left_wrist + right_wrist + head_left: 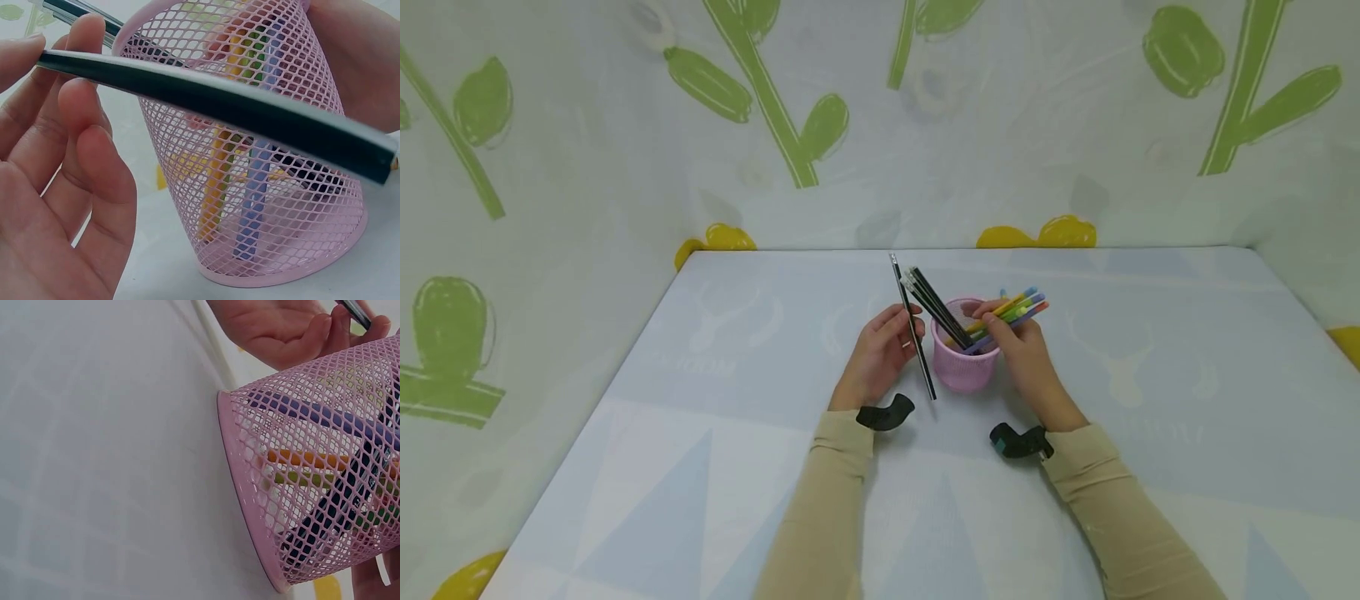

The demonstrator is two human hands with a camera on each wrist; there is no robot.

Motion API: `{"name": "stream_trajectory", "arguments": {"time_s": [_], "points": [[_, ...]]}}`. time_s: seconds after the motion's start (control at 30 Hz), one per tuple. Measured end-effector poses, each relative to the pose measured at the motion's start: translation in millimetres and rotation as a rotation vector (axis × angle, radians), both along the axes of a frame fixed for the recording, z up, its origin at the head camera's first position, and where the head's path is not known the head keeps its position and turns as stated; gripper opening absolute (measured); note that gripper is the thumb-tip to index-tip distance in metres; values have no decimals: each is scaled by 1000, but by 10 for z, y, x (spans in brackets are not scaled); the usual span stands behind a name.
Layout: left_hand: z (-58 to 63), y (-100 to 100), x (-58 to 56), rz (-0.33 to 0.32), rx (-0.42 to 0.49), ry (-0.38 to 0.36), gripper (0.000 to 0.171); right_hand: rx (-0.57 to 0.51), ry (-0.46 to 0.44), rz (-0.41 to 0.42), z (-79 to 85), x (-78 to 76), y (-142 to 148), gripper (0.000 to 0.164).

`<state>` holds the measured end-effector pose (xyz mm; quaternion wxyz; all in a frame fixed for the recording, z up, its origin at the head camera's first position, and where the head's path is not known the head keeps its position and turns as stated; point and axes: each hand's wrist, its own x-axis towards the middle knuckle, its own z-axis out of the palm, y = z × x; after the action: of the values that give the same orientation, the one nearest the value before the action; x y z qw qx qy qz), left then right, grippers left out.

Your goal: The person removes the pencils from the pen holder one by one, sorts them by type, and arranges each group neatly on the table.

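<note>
Head view: the left hand (883, 346) pinches a black pencil (922, 358), its long axis slanting; just right of those fingers is the pink mesh cup (964, 372), nearer the right hand (1022, 343), whose fingers grip coloured pens (1019, 310).

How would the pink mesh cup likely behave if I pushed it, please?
The pink mesh cup is probably light for its size, being see-through mesh. It may tip if pushed high up, since dark pencils and coloured pens lean out above it. Being round, it could roll once over.
</note>
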<state>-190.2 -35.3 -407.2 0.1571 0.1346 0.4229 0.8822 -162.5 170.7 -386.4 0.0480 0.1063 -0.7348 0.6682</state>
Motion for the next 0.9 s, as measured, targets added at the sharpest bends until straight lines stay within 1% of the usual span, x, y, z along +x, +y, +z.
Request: {"name": "stream_trajectory", "arguments": {"time_s": [0.27, 0.43, 0.67, 0.7, 0.8, 0.9], "points": [[-8, -10, 3, 9, -27, -10, 20, 21, -28, 3, -3, 8, 0, 32], [12, -9, 7, 5, -45, 1, 26, 16, -17, 4, 1, 2, -1, 31], [3, 5, 2, -5, -86, 15, 36, -3, 11, 18, -13, -7, 3, 33], [1, 10, 0, -10, -96, 18, 36, -6, 12, 18, -13, -7, 3, 33], [-13, 24, -9, -19, -144, 16, 29, -9, 7, 16, -3, -3, 3, 32], [-20, 36, -12, -15, -196, 19, 24, -6, -5, 17, 36, 14, -5, 30]]}}
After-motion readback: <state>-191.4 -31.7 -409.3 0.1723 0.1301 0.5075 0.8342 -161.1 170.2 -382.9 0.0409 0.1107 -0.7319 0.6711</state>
